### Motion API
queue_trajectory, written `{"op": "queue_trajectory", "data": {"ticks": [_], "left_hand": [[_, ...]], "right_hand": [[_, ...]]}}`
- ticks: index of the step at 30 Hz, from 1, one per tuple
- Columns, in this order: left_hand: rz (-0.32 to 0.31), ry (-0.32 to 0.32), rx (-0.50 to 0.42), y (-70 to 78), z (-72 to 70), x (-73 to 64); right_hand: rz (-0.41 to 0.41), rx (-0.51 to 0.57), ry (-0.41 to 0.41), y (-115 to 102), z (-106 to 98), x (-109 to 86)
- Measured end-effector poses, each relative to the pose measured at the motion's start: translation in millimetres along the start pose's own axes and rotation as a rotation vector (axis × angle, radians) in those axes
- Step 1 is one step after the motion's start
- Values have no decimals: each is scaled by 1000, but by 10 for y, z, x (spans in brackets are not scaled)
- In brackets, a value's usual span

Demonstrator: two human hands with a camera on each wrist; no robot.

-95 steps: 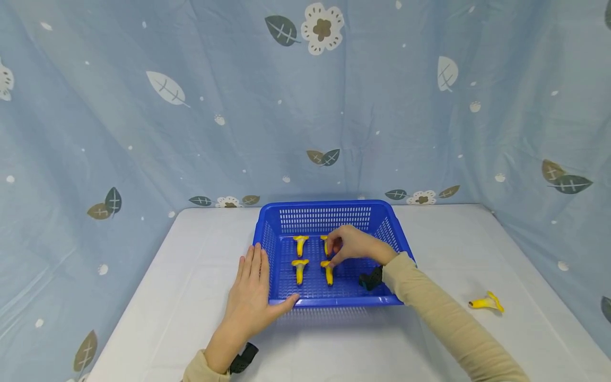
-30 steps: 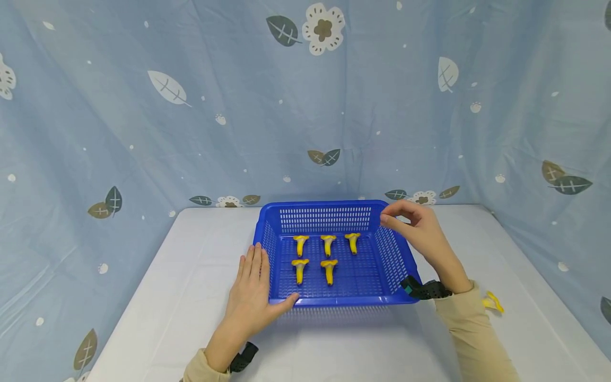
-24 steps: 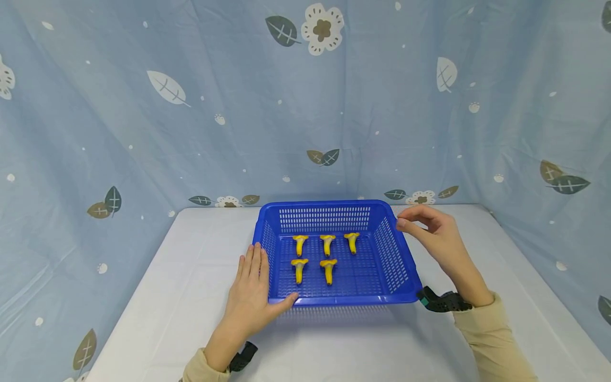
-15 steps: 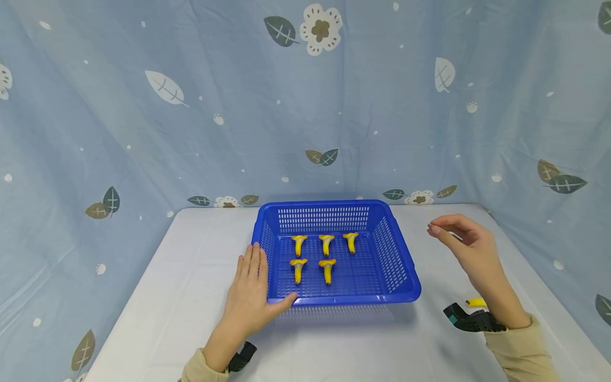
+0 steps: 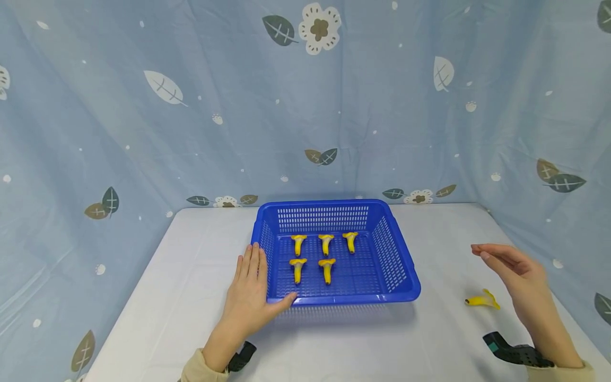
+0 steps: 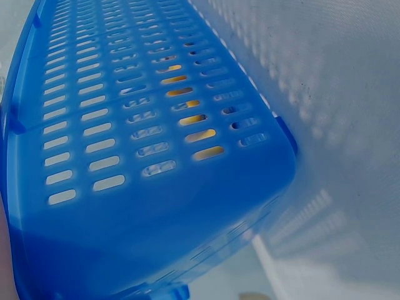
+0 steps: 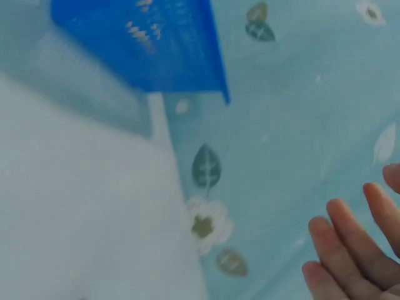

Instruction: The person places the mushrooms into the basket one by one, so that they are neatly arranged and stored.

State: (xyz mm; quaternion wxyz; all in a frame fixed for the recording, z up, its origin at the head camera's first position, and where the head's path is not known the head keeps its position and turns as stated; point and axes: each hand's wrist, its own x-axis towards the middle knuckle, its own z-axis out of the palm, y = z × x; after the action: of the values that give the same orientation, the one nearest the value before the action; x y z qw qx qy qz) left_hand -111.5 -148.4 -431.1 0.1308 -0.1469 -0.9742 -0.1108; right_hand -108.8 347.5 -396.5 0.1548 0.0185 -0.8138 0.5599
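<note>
A blue plastic basket (image 5: pixel 343 301) stands on the white table, with several yellow mushrooms, chanterelle-like, inside. Three lie in the back row, such as the right one (image 5: pixel 350 242); two lie in front, such as the left one (image 5: pixel 298 270). My left hand (image 5: pixel 249 297) rests on the basket's left rim, fingers straight, thumb along the front rim. Another mushroom (image 5: pixel 483 300) lies on the table right of the basket. Just beyond it, above the table, hovers my right hand (image 5: pixel 520 281), holding nothing. Its fingers (image 7: pixel 347 250) are spread slightly in the right wrist view.
The basket's slotted wall (image 6: pixel 144 125) fills much of the left wrist view, with yellow showing through. Behind the white table (image 5: pixel 200 254) hangs a blue curtain (image 5: pixel 238 106) printed with leaves and flowers. Both wrists wear black bands.
My right hand has left the basket and moved right, to the lone mushroom's side. A fifth mushroom has come into view at the back right of the basket. My left hand has stayed put.
</note>
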Motion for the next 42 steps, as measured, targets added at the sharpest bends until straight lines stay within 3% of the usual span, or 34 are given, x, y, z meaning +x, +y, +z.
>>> {"op": "queue_trajectory", "data": {"ticks": [4,11,13,17,19,26,36,42], "left_hand": [[-3,-1,-1,-2,-1,4],[2,6,-10,-11,12,2],[3,8,-10,-12,19,1],[3,9,-9,-7,19,3],[1,8,-8,-4,15,4],[-1,12,-11,-10,28,-1],[1,10,-7,-10,35,-4],[-2,11,-3,-13,43,-6]], "right_hand": [[68,-70,9,232,-121,-64],[232,150,-71,635,-283,-185],[288,145,-95,722,-313,-229],[389,-10,-137,839,-348,-293],[414,-34,-148,874,-358,-309],[443,-91,-160,1042,-367,-329],[498,-253,-77,1129,-289,-306],[510,-274,-59,1135,-272,-276]]}}
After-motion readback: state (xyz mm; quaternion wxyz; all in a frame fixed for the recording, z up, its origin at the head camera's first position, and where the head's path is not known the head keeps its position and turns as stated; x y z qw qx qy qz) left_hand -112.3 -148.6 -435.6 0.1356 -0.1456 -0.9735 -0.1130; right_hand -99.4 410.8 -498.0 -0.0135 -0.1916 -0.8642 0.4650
